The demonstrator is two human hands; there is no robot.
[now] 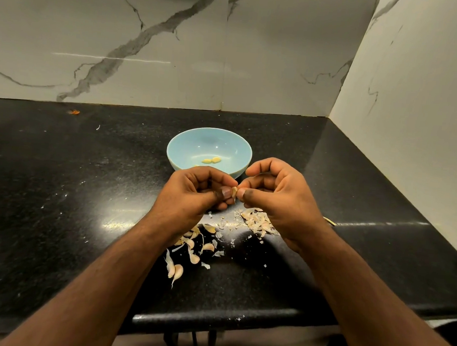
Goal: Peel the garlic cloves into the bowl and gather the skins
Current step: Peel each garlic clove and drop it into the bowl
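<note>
A light blue bowl [186,146] stands on the black counter with two peeled yellow cloves [211,160] inside. Just in front of it, my left hand [194,194] and my right hand [279,200] meet above the counter and together pinch one small garlic clove [234,191] between thumbs and fingertips. A heap of papery skins [256,222] lies under my right hand. Several unpeeled cloves [190,250] and skin scraps lie below my left wrist; my forearm hides part of them.
The black stone counter [87,191] runs left and back to marble walls at the rear and right. Its front edge [213,316] is close to me. A small orange scrap [74,112] lies far back left.
</note>
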